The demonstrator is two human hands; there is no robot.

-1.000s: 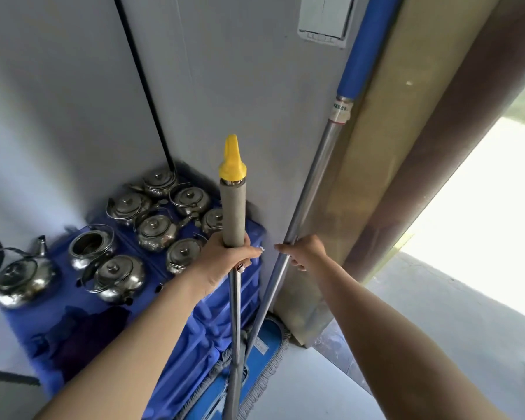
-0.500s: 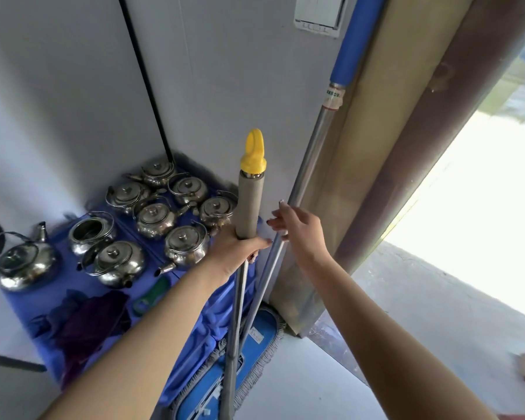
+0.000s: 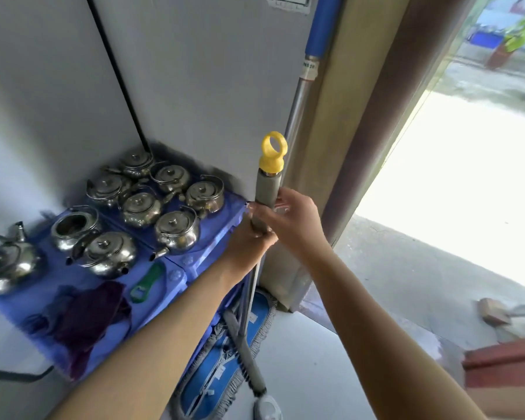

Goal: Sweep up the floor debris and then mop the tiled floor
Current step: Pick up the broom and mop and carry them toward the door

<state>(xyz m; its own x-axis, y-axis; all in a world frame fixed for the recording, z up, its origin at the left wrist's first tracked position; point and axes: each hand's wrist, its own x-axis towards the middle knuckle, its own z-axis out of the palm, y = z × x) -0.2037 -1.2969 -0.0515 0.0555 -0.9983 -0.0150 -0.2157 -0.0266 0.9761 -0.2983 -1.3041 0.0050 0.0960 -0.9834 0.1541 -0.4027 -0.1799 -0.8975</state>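
Holding the grey pole point(image 3: 266, 189) with the yellow ring top upright. Curling the left grip point(image 3: 249, 241) round it low down. Wrapping the right grip point(image 3: 291, 221) round it just above. Standing near a blue desk point(image 3: 194, 259) carrying shiny kettles point(image 3: 176, 229) and a blue mop point(image 3: 201, 388).

Mop pole point(image 3: 253, 286): thin silver tube, grey foam grip point(image 3: 267, 189), yellow ring cap point(image 3: 273, 153). Near upright. Left hand point(image 3: 249, 237) grips low on foam, right hand point(image 3: 291, 219) just above. Second pole point(image 3: 297, 104): silver, blue sleeve point(image 3: 322, 22), leaning against wall behind. Blue flat mop head point(image 3: 219, 368), grey fringe, propped at floor.
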